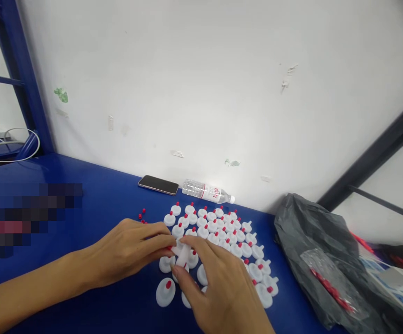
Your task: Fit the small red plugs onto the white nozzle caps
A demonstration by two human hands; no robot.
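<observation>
Between the thumb and fingers of my right hand (222,280) is a white nozzle cap (183,253), its spout turned to the left. My left hand (128,253) meets it from that side, fingertips pinched around a small red tip cap (169,248) at the spout's end; the fingers partly hide it. Under and beyond both hands, many white nozzle caps (237,250) stand in loose rows on the blue table, most with red tips and some at the right with bare white spouts. A few loose red tip caps (143,211) lie just beyond my left hand.
A phone (158,184) and a clear plastic bottle (206,191) lie along the wall. At the right, a dark plastic bag (300,232) carries a clear pouch of red pieces (333,290). A blue metal post (30,74) rises at the table's left.
</observation>
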